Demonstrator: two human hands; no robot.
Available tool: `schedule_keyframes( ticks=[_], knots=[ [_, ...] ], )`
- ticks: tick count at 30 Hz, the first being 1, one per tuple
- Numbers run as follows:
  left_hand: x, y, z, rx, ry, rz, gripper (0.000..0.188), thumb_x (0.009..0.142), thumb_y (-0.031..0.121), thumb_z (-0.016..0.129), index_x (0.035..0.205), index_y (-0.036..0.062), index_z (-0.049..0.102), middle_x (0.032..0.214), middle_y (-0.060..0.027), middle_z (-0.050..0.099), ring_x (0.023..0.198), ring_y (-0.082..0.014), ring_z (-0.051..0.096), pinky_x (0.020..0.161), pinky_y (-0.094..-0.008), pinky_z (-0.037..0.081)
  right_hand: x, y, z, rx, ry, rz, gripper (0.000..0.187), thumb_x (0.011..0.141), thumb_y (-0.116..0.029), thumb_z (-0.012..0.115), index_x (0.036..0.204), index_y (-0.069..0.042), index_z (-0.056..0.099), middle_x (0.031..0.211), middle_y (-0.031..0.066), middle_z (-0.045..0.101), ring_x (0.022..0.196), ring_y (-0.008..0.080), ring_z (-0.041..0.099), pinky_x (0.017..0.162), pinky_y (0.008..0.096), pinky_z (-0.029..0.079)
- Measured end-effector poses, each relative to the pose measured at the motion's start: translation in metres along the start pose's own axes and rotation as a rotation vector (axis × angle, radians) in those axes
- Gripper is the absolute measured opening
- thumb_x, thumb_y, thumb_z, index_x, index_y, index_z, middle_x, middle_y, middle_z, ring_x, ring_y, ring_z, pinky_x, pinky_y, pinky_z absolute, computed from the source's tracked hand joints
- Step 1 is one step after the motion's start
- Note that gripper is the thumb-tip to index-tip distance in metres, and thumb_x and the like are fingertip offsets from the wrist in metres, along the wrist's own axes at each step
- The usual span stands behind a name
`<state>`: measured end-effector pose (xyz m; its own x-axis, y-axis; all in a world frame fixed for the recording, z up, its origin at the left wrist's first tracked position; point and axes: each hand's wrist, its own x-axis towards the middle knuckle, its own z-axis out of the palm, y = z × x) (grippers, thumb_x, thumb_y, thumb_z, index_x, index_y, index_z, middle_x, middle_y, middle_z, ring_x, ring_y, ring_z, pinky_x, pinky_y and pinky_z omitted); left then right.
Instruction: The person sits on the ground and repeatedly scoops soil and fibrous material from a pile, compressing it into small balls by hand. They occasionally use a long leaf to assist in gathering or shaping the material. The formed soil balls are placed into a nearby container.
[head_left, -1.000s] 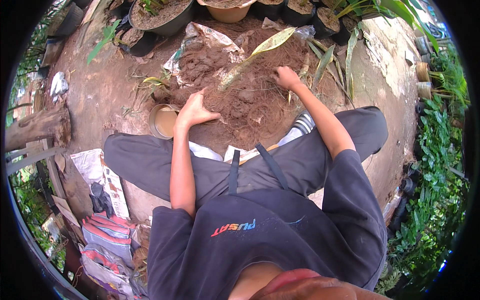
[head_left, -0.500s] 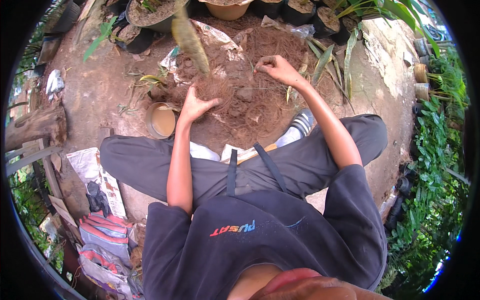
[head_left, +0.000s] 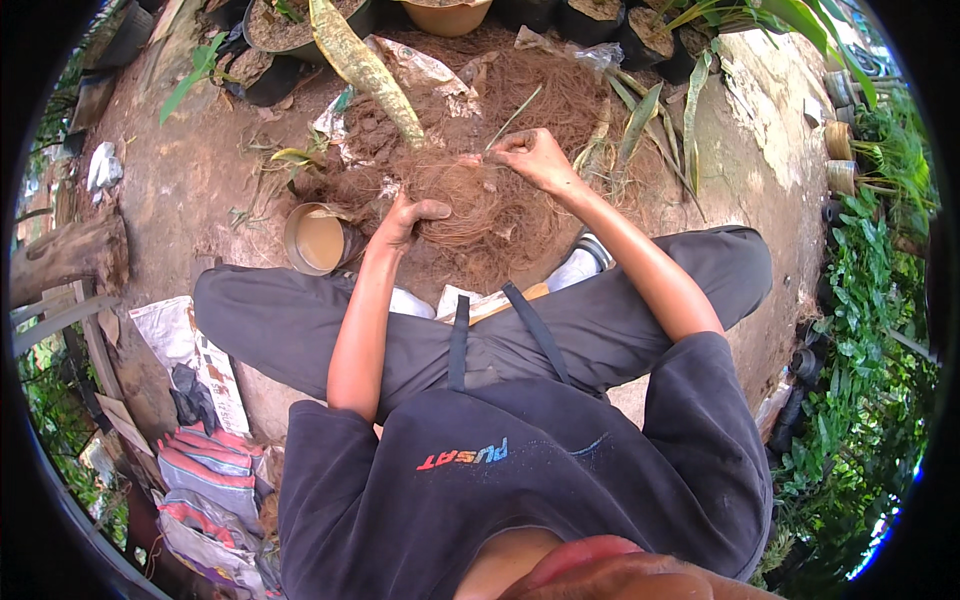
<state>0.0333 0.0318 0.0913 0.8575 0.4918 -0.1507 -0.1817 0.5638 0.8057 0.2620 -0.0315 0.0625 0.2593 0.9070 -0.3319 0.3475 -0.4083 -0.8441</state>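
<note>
A ball of brown root-like fibre (head_left: 455, 195) sits in my left hand (head_left: 407, 220), the thumb laid over its near side and the other fingers hidden under it. Out of the far side of the ball rises a long mottled yellow-green leaf (head_left: 365, 70), like a snake plant's. My right hand (head_left: 540, 162) is just right of the ball, thumb and fingers pinched on a thin green strip (head_left: 515, 118) that sticks up from them. Beneath both hands lies a spread of loose brown fibre (head_left: 560, 90) and soil.
A round tub of brownish liquid (head_left: 318, 240) stands by my left knee. Loose long leaves (head_left: 645, 125) lie to the right of the fibre. Several potted plants line the far edge, with a brown pot (head_left: 445, 18) in the middle. Striped cloth (head_left: 210, 470) is heaped at lower left.
My right hand has come nearer the fibre ball, and the green strip now shows clearly in it. The ball and leaf have turned, with the leaf tilting left. My left hand has shifted slightly right and nearer.
</note>
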Motion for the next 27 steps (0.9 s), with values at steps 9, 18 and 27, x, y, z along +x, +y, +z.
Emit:
schedule_keyframes(
  ticks=[9, 18, 27],
  knots=[
    [-0.005, -0.009, -0.005, 0.106, 0.046, -0.055, 0.071, 0.062, 0.009, 0.072, 0.129, 0.0, 0.052, 0.127, -0.0113, 0.059, 0.114, -0.0235, 0.058, 0.1, -0.0376, 0.045, -0.007, -0.017, 0.0, 0.017, -0.026, 0.104, 0.035, 0.071, -0.034, 0.075, 0.087, -0.003, 0.074, 0.072, 0.0088, 0.067, 0.068, 0.015, 0.062, 0.069, 0.0301, 0.049],
    [-0.008, -0.003, -0.011, 0.014, 0.103, -0.06, 0.07, 0.061, 0.01, 0.07, 0.128, -0.0002, 0.053, 0.126, -0.0107, 0.06, 0.113, -0.0237, 0.059, 0.1, -0.0373, 0.046, 0.009, -0.019, -0.054, -0.055, 0.162, 0.002, 0.025, 0.078, -0.033, 0.073, 0.087, -0.009, 0.076, 0.08, 0.0069, 0.07, 0.073, 0.0144, 0.062, 0.072, 0.0317, 0.05],
    [-0.013, 0.007, -0.021, 0.034, 0.216, 0.022, 0.072, 0.057, 0.013, 0.07, 0.126, -0.0002, 0.055, 0.125, -0.0111, 0.06, 0.116, -0.0233, 0.057, 0.102, -0.037, 0.044, -0.005, -0.022, -0.202, -0.438, 0.909, 0.151, 0.038, 0.08, -0.037, 0.071, 0.104, -0.008, 0.072, 0.078, 0.007, 0.069, 0.064, 0.0143, 0.063, 0.063, 0.0294, 0.051]
  ],
)
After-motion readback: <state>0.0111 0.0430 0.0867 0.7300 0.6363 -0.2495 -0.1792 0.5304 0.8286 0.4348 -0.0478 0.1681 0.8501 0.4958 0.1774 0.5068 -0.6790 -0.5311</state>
